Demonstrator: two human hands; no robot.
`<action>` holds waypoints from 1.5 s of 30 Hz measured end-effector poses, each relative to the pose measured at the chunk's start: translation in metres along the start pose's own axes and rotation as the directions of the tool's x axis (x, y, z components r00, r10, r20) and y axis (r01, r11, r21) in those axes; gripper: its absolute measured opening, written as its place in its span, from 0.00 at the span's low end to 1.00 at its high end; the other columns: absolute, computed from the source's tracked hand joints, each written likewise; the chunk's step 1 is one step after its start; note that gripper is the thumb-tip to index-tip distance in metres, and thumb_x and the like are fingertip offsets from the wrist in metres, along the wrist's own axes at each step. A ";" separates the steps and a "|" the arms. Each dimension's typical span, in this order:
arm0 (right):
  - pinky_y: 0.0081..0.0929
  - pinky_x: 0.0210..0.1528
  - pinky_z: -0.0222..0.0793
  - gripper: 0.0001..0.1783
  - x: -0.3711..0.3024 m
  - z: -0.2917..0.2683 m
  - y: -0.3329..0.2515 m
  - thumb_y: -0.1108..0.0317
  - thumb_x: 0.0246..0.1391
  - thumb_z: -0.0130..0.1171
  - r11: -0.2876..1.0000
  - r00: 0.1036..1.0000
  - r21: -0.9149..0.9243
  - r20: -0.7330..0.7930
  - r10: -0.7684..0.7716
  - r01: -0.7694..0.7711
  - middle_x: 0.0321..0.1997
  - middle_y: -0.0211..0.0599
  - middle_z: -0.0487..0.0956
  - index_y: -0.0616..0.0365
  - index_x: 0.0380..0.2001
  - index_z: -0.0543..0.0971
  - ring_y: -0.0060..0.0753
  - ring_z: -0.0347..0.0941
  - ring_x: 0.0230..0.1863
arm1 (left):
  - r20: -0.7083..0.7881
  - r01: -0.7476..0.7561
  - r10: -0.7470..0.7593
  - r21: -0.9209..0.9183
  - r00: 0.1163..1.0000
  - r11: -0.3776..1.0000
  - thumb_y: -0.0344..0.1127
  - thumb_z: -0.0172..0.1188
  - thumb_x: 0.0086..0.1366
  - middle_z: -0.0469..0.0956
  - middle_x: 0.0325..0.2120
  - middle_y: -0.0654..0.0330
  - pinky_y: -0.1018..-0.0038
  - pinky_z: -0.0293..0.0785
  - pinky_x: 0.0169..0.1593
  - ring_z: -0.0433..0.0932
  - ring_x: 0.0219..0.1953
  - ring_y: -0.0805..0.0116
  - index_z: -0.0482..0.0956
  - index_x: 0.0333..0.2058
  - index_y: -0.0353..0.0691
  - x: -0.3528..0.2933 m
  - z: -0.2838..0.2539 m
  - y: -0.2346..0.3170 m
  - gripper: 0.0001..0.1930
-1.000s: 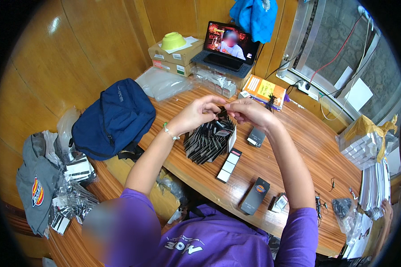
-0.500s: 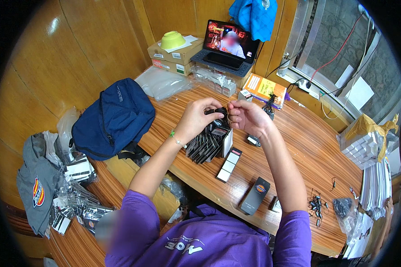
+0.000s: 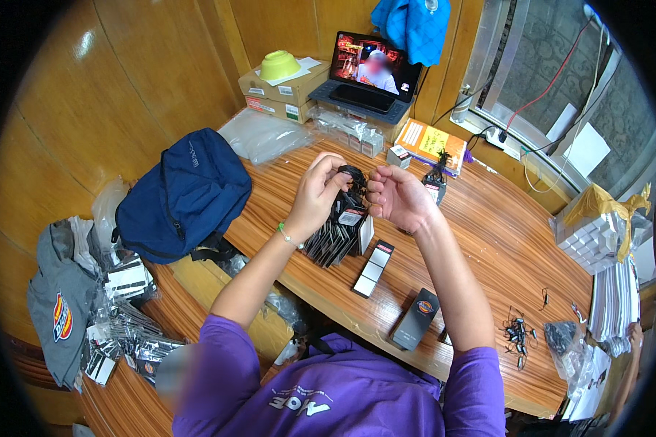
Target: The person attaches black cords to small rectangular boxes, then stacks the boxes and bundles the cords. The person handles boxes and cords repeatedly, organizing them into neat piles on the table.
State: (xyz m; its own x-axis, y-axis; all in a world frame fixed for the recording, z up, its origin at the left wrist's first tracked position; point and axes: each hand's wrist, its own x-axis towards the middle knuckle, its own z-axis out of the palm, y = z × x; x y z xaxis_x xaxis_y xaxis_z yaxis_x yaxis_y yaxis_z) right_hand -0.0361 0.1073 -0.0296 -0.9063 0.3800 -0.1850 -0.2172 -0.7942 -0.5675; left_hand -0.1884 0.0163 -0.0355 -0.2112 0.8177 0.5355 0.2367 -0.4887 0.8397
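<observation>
Black cords (image 3: 353, 177) are bunched in my left hand (image 3: 319, 195), which is closed around them with the thumb on top. A small tag with a white label (image 3: 349, 217) shows just below the bunch. Close beside it, my right hand (image 3: 402, 198) has its fingers curled in; whatever they may pinch is hidden. Under my hands, a fanned stack of black-edged cards (image 3: 323, 246) stands on the table. Nearer to me lie a black card with white panels (image 3: 374, 269) and a dark grey box (image 3: 415, 320) with a small logo.
At the right, small black corded pieces (image 3: 517, 333) lie in a pile near a plastic bag (image 3: 567, 349). A wrapped stack of white boxes (image 3: 594, 237) stands beyond. A laptop (image 3: 375, 69) sits at the back; a blue backpack (image 3: 186, 193) and bagged cards (image 3: 135, 342) are left.
Both hands have shifted slightly left. My left hand has turned, and the tag's white label now shows below the cords. My right forearm now covers a small item on the table.
</observation>
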 end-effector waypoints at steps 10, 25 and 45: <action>0.21 0.18 0.55 0.09 -0.004 0.000 -0.003 0.63 0.55 0.44 1.000 0.999 0.019 0.032 -0.004 0.003 0.19 0.27 0.66 0.53 0.23 0.65 0.21 0.59 0.16 | 0.238 0.062 -0.078 0.076 0.968 0.995 0.34 0.45 0.65 0.63 0.28 0.64 0.83 0.63 0.37 0.66 0.30 0.78 0.66 0.33 0.34 0.004 -0.015 0.001 0.08; 0.19 0.18 0.56 0.08 -0.004 0.008 -0.007 0.64 0.55 0.44 1.000 0.998 -0.024 0.063 0.011 -0.010 0.22 0.27 0.68 0.53 0.24 0.65 0.20 0.60 0.17 | 0.315 -0.211 0.097 0.350 0.944 0.913 0.28 0.57 0.53 0.67 0.26 0.55 0.75 0.65 0.38 0.69 0.31 0.64 0.69 0.27 0.29 0.015 -0.028 0.007 0.08; 0.16 0.22 0.56 0.07 -0.010 0.025 0.009 0.67 0.50 0.48 0.824 0.985 -0.556 -0.048 -0.164 0.110 0.20 0.23 0.64 0.53 0.21 0.65 0.17 0.59 0.19 | 0.017 0.160 -0.180 -0.543 0.984 0.824 0.54 0.42 0.64 0.57 0.20 0.67 0.80 0.55 0.39 0.57 0.29 0.75 0.58 0.21 0.45 0.006 -0.024 0.000 0.20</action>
State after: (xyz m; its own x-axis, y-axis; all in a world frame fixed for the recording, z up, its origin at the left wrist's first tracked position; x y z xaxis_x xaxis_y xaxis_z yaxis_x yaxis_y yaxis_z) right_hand -0.0378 0.0848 -0.0131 -0.8401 0.5272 -0.1275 -0.0775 -0.3492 -0.9338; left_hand -0.2121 0.0140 -0.0301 -0.2337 0.8974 0.3743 -0.3539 -0.4371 0.8269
